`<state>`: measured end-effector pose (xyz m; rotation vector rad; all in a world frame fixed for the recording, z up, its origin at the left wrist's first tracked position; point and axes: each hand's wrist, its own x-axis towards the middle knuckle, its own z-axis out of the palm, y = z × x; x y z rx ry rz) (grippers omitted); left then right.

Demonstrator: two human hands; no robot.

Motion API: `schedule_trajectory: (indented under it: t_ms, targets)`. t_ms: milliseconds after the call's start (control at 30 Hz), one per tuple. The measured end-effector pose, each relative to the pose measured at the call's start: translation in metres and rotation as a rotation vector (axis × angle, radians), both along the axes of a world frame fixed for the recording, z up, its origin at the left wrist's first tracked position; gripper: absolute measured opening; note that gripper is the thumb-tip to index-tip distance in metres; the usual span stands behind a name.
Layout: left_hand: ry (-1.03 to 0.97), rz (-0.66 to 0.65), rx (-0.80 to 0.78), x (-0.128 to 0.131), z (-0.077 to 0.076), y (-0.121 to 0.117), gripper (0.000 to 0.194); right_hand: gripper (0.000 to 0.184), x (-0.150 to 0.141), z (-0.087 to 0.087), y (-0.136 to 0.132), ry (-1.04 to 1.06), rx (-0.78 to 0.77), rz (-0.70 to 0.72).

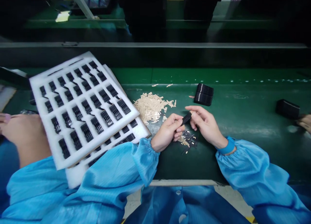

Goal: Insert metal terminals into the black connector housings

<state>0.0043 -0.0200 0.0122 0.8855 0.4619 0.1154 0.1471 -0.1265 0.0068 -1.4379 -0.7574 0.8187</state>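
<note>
Blue smock sleeves (252,172) along the bottom of the frame — then left hand (167,131) and right hand (205,123), fingers clamped on a black strip (186,118) at centre. Just below, loose black-and-beige bits (188,140); above, beige strips (150,107), stacked black parts (204,94) — white foam tray (36,84) at left, green tabletop (243,120) beneath.

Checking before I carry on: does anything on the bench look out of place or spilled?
Yes. The white foam trays sit skewed on each other, the top one overhanging the lower. Loose beige strips lie heaped on the green bench, and small black-and-beige scraps are scattered beside the left hand.
</note>
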Motion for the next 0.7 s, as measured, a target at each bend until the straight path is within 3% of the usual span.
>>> schedule_trajectory:
  t_ms: [233, 333, 433, 567, 700]
  targets:
    - [-0.091, -0.147, -0.034, -0.003, -0.002, 0.0, 0.031, 0.032, -0.007, 0.003, -0.004, 0.411, 0.067, 0.111]
    - [-0.094, -0.162, -0.026, -0.003, -0.003, 0.001, 0.032, 0.035, -0.006, 0.005, -0.003, 0.485, 0.044, 0.143]
    - [-0.097, -0.106, 0.025, -0.002, -0.005, 0.001, 0.033, 0.038, -0.005, 0.004, -0.003, 0.352, 0.059, 0.102]
    - [-0.122, -0.043, 0.143, 0.0, -0.01, 0.002, 0.033, 0.03, -0.008, -0.001, -0.005, -0.036, 0.039, 0.043]
    - [-0.084, 0.041, 0.36, 0.0, -0.014, 0.0, 0.03, 0.031, -0.012, -0.004, -0.005, -0.211, -0.007, 0.03]
